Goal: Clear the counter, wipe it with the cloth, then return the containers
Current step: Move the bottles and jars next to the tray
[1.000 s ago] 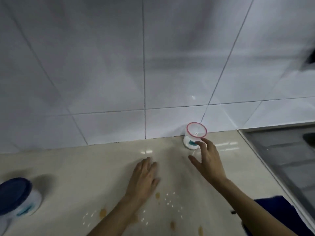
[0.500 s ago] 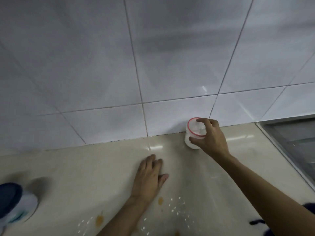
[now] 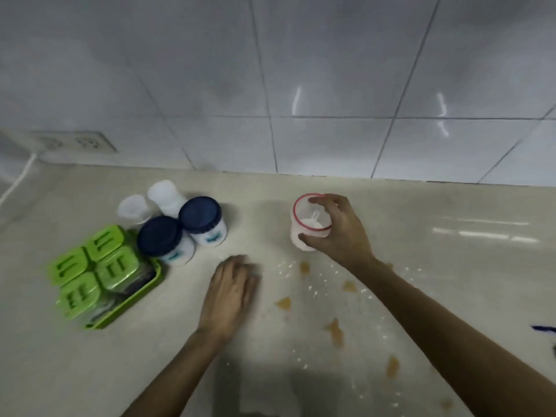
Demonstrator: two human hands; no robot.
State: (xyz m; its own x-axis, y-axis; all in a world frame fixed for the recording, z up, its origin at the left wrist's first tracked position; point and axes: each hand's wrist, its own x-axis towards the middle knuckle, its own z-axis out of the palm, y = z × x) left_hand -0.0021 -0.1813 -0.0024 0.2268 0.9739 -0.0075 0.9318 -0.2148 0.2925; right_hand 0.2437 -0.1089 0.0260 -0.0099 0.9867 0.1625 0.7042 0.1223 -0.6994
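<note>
Dim, cool light, glare streaks on wall tiles (image 3: 331,85), motion blur throughout, perhaps wide-angle bending at edges

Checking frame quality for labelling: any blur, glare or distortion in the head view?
Head view: motion blur smears the green-lidded boxes and the left hand; glare streaks on the wall tiles and the counter; wide-angle bending of the tile lines; the right hand holding the red-rimmed cup is fairly sharp.

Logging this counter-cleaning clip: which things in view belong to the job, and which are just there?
Job:
red-rimmed container, held by right hand
two blue-lidded jars
two white-lidded jars
green tray set
brown spills
left hand, flat on counter

Just there:
wall socket
white cable
</note>
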